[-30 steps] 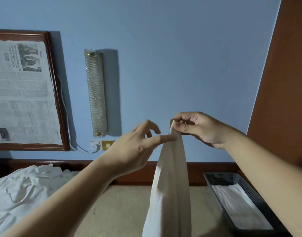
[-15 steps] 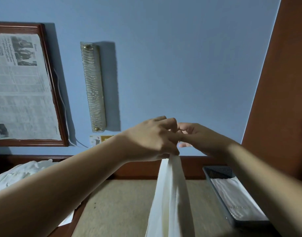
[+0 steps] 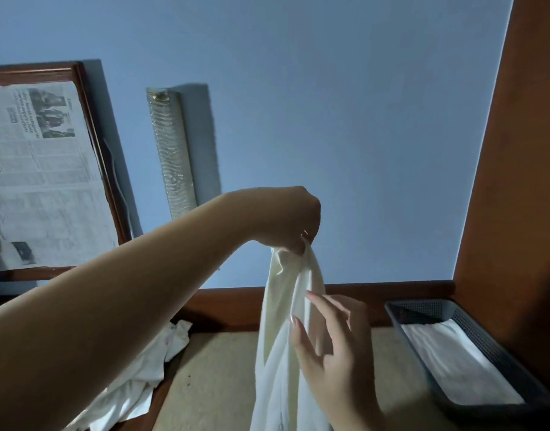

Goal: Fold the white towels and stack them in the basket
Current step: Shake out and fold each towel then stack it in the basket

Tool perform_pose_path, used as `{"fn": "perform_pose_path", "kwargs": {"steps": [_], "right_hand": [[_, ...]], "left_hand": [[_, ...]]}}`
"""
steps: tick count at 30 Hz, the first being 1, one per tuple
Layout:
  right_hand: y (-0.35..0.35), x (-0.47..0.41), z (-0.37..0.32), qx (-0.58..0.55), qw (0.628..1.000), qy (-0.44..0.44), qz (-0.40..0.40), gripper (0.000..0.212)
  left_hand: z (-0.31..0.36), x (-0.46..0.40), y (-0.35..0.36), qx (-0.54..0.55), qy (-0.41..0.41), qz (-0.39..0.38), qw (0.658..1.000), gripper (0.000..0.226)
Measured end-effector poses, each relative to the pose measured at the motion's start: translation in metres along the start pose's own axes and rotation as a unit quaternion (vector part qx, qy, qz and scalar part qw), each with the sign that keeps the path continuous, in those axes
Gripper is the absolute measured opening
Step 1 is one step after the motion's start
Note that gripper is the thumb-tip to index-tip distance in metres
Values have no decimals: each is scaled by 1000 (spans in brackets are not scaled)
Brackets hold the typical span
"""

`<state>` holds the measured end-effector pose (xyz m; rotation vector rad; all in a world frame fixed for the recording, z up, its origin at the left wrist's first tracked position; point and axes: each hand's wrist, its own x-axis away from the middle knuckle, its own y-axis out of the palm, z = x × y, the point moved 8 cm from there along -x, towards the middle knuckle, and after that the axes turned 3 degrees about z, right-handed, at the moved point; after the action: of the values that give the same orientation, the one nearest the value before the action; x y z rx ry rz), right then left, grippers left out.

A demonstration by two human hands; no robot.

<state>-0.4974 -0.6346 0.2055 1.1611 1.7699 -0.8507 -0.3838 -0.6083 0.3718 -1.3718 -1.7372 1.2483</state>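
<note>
Right hand (image 3: 326, 346) has dropped below left hand's (image 3: 286, 219) grip.

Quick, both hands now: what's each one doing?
Left hand: grip pinches the hanging towel at its top.
Right hand: open, fingers against the towel's side.

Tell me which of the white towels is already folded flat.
The towel in the basket at the right: it lies smooth and flat. The one hanging from the left hand is still draped, and the pile at the left is crumpled.
</note>
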Motion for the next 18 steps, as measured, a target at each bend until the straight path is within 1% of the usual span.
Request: {"fn": "perform_pose_path", "kwargs": {"steps": [3, 7, 10, 13, 15, 18], "right_hand": [[14, -8, -2, 38, 999, -5, -4, 42], [27, -3, 7, 72, 997, 10, -23, 51], [30, 0, 12, 100, 994, 16, -29, 49], [34, 1, 10, 154, 987, -27, -30, 43], [38, 3, 7, 165, 984, -55, -33, 40], [46, 8, 6, 178, 981, -53, -58, 43]], "left_hand": [[5, -7, -1, -28, -10, -30, 999, 15], [1, -8, -1, -39, -17, -32, 999, 17], [-7, -2, 0, -27, -26, -31, 999, 19], [-13, 3, 1, -19, -34, -23, 999, 21], [-15, 5, 4, -20, -35, -23, 999, 21], [-21, 5, 7, -13, -41, -24, 999, 20]]}}
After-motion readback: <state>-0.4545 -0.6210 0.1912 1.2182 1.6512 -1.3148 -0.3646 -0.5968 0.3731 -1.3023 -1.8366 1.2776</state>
